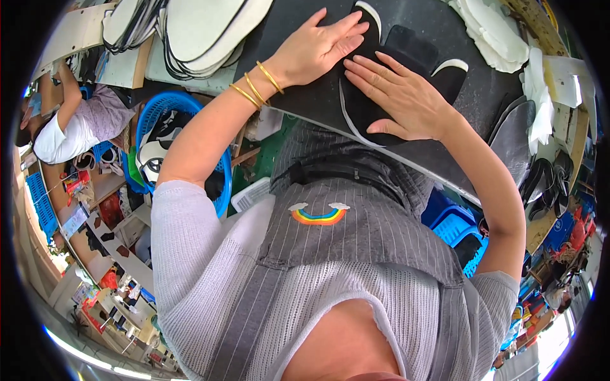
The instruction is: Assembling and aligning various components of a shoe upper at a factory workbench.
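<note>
On the bench (pixel 311 100), near side, I log the black pale-edged piece (pixel 356 111) under the right hand (pixel 403 98), fingers spread flat; left hand (pixel 324 46) outstretched, neither gripping. Uneven pressure could skew it.

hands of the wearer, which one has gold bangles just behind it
The left hand: three gold bangles circle the arm just behind it, while the right hand has none.

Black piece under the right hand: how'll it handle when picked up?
The black piece under the right hand looks thin, so probably light. Lying flat on the table, it seems unlikely to roll. Its dull surface suggests little slipperiness.
</note>
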`<act>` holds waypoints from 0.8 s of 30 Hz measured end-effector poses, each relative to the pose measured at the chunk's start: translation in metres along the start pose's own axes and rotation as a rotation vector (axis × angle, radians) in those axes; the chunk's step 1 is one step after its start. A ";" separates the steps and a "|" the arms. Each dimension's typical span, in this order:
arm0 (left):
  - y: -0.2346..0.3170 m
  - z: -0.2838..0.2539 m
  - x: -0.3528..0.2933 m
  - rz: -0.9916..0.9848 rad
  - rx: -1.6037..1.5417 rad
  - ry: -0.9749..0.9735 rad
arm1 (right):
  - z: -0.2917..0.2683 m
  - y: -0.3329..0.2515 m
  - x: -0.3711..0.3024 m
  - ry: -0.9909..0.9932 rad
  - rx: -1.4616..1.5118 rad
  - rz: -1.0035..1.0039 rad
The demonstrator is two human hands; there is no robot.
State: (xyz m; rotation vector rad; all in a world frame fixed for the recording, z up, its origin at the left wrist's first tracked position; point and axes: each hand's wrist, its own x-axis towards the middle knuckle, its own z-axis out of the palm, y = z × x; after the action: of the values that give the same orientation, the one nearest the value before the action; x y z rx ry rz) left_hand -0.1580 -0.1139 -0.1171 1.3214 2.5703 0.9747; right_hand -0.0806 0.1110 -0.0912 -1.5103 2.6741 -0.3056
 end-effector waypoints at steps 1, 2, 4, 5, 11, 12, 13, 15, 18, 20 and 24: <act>0.003 -0.002 -0.001 -0.012 0.023 -0.026 | 0.000 -0.004 0.000 -0.009 0.017 -0.004; 0.006 -0.002 -0.001 0.006 0.043 0.006 | 0.000 -0.007 0.000 -0.001 0.016 -0.001; 0.014 -0.009 0.002 0.116 0.089 0.071 | -0.002 -0.014 -0.002 0.006 0.032 0.002; 0.016 -0.010 0.002 0.234 0.144 0.137 | -0.001 -0.017 -0.004 0.003 0.035 0.002; 0.024 -0.014 -0.002 0.216 0.105 0.060 | -0.009 -0.031 -0.021 0.037 0.128 0.154; 0.038 -0.017 -0.009 0.269 0.000 -0.013 | -0.012 -0.034 -0.030 0.056 0.167 0.197; 0.053 -0.019 -0.017 0.317 -0.108 -0.086 | -0.011 -0.040 -0.038 0.060 0.170 0.210; 0.064 -0.009 -0.034 0.335 -0.129 -0.180 | -0.005 -0.050 -0.049 0.142 0.264 0.303; 0.066 0.001 -0.040 0.432 -0.038 -0.151 | 0.001 -0.063 -0.046 0.154 0.259 0.338; 0.068 0.003 -0.039 0.507 0.052 -0.130 | 0.005 -0.067 -0.044 0.167 0.250 0.357; 0.066 0.005 -0.040 0.524 0.101 -0.108 | 0.009 -0.070 -0.042 0.189 0.267 0.375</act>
State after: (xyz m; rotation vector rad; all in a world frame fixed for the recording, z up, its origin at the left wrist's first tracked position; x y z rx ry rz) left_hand -0.0853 -0.1142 -0.0910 2.0747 2.2598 0.8056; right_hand 0.0015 0.1099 -0.0881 -0.9278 2.8378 -0.7740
